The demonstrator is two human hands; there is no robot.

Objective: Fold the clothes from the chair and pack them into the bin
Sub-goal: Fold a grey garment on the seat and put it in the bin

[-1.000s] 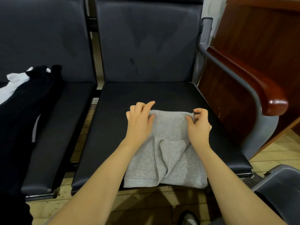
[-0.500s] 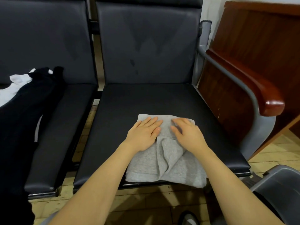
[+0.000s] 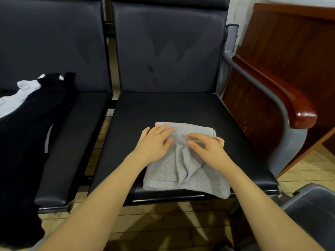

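Nearest the camera, two bare forearms reach forward over a wooden floor point(image 3: 163, 223), and at the lower right corner sits the rim of a grey bin point(image 3: 311, 201). Just beyond, a folded grey garment point(image 3: 183, 171) lies on the front half of the black chair seat point(image 3: 163, 109), its near edge hanging slightly past the seat's front lip. Both hands rest flat on the far part of this garment with fingers straight, gripping nothing: the left hand point(image 3: 154, 144) lies on its left side, the right hand point(image 3: 208, 147) on its right side, and their fingertips are close together with a small gap of grey cloth between them. A raised fold of fabric runs down the middle of the garment below the two hands. To the left, on the neighbouring seat point(image 3: 76, 124), a black garment point(image 3: 27, 133) sprawls and drapes over the front edge, with a white garment point(image 3: 20, 95) partly showing beneath it at the far end. To the right stands a grey chair frame topped by a reddish wooden armrest point(image 3: 282, 98), and beyond it a dark wooden cabinet point(image 3: 290, 42). Farthest off are the grey backrests point(image 3: 168, 48).
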